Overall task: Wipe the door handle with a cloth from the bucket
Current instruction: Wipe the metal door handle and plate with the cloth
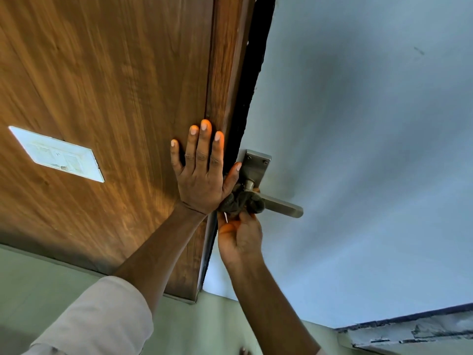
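The door handle (277, 204) is a brushed metal lever, flat and squared, standing out from a screwed rectangular backplate (256, 166) on the edge side of a brown wood-grain door (102, 85). Its free end is bare and looks dull grey; the end nearest the spindle is wrapped in a dark, crumpled cloth (242, 201).

The right hand (240, 239) comes up from below and is closed on the cloth, pinching it around the lever's neck. The left hand (202, 167) lies flat and spread wide on the door face, holding nothing, with its thumb reaching toward the backplate. It seems to be steadying the door.

Risks from here, as I judge them: the cloth is bunched at one spot, so a short rubbing stroke would likely leave the outer end of the lever and the backplate unwiped. Pressing down while wiping could turn the lever, and if the left hand eases off, the door may swing. The frame is somewhat blurred, so whether the cloth is damp cannot be told.

A white label (56, 155) is stuck to the door face, well apart from the hands.
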